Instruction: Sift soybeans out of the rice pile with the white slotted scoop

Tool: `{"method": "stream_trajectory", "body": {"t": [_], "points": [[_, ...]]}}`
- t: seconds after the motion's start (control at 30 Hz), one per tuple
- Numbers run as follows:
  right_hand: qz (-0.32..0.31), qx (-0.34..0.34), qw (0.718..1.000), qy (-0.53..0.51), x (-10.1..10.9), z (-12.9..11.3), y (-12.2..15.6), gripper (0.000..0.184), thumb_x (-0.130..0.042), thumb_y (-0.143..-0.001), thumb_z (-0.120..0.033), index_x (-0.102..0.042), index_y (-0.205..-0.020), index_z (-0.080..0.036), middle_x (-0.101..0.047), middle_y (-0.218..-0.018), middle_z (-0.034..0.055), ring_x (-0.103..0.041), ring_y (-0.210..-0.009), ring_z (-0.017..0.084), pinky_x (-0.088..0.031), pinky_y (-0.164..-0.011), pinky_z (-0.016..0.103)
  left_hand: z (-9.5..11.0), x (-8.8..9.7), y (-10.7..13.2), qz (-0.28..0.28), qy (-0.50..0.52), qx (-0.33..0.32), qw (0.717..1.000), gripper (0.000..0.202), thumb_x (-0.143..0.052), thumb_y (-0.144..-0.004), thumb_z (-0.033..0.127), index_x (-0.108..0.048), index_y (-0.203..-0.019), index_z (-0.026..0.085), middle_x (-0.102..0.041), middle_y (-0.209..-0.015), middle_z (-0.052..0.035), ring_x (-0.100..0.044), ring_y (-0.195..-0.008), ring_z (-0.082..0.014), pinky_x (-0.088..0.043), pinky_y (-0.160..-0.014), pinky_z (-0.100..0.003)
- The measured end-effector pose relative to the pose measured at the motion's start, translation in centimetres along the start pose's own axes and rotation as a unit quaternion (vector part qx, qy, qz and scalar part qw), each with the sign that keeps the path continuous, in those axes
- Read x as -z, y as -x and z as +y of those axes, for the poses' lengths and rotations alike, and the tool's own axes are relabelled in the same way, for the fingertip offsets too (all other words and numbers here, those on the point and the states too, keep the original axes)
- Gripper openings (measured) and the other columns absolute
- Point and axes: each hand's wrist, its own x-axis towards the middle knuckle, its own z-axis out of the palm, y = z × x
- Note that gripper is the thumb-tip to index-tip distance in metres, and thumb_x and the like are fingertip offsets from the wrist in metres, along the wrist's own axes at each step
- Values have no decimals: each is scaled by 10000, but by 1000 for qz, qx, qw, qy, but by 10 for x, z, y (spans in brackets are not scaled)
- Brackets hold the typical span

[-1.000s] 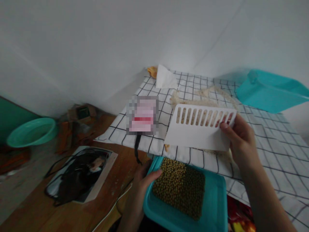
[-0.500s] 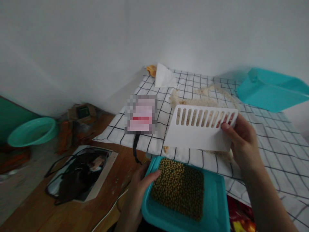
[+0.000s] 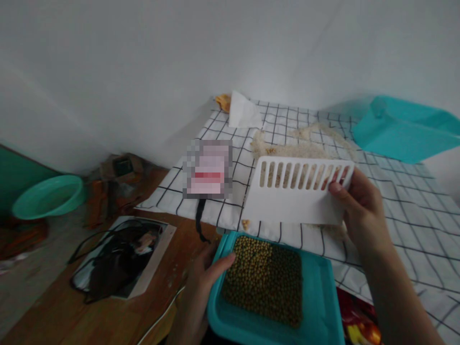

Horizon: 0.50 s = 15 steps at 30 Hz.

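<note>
My right hand (image 3: 362, 206) grips the right end of a white slotted plastic panel (image 3: 291, 206), thumb in front. The panel is tilted, with a row of upright slots along its top edge. It hovers over or rests on the front of the checked cloth; contact is unclear. Below it, my left hand (image 3: 204, 278) holds the left rim of a teal tray (image 3: 318, 297), thumb over the edge. A patch of round yellowish and greenish beans (image 3: 262, 282) fills the left and middle of the tray. Pale fine grains (image 3: 287, 146) lie spread on the cloth behind the panel.
On the checked cloth (image 3: 406, 206) are a teal scoop-like container (image 3: 409, 132), a blurred-out pink item (image 3: 210, 167) with a black strap and a white paper (image 3: 244, 112). A black bag (image 3: 115, 263) lies at left, near a green basin (image 3: 50, 196). Shiny red packaging (image 3: 355, 316) shows at lower right.
Very little differs. The tray and my left hand sit slightly further left in view, and the panel has barely shifted. Both hands keep their hold.
</note>
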Motion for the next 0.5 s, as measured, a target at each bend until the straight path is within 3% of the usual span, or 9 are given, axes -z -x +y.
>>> {"method": "stream_trajectory", "body": {"t": [0.17, 0.33, 0.4, 0.5], "points": [[-2, -5, 1000, 6, 0, 0, 0, 185, -707, -816, -345, -696, -992, -287, -661, -869, -12, -594, -796, 170, -460, -699, 280, 6, -2, -3, 42, -7, 14, 999, 240, -774, -571, 328, -750, -786, 222, -778, -651, 40, -738, -721, -248, -543, -687, -310], [-18, -10, 1000, 8, 12, -3, 10, 219, -720, -790, -358, -704, -994, -281, -673, -853, -8, -614, -778, 177, -471, -654, 289, 3, 0, -7, 30, -12, 6, 999, 253, -769, -556, 351, -754, -770, 218, -799, -700, 12, -746, -756, -276, -533, -691, -332], [25, -7, 1000, 3, 20, -7, 19, 208, -722, -775, -355, -711, -969, -280, -685, -850, -1, -636, -789, 196, -486, -645, 313, 2, 2, -8, 27, -11, 7, 1000, 261, -768, -565, 350, -752, -791, 220, -793, -690, 12, -746, -769, -282, -532, -689, -336], [155, -2, 988, -13, 34, -14, 37, 181, -713, -763, -316, -727, -941, -289, -704, -928, 21, -655, -916, 238, -514, -788, 395, 0, 4, -9, 33, -37, 2, 999, 284, -772, -582, 360, -756, -828, 219, -793, -703, -4, -745, -796, -304, -536, -718, -356]]}}
